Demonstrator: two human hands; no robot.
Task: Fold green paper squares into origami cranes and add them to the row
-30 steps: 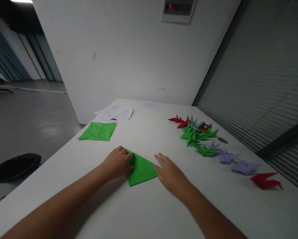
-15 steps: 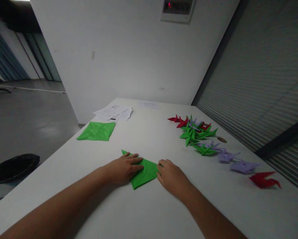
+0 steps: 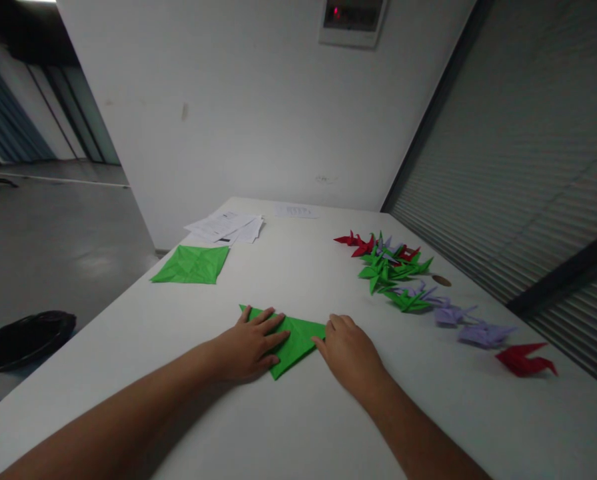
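Green origami paper (image 3: pixel 301 337), folded into a pointed shape, lies flat on the near middle of the white worktop (image 3: pixel 278 433), between the two hands. Left hand (image 3: pixel 251 341) rests palm down on its left part with fingers spread, pressing rather than grasping. Right hand (image 3: pixel 352 352) has its grip curled about the right corner, thumb at the near edge; the corner's tip is hidden. By judgement the paper is very light, thin and pliant, liable to slide on the smooth surface and to crease or tear under a hard pull; the corners and folded edges are the sound places to hold. Farther left lies a creased green sheet (image 3: pixel 191 265), with printed papers (image 3: pixel 223 227) just behind it. To the right stand a cluster of paper cranes (image 3: pixel 378 270), two purple cranes (image 3: pixel 486 334) and a red crane (image 3: pixel 523 360), beside the window blinds (image 3: pixel 508 167). All are well apart from the hands, and none obstructs either one.
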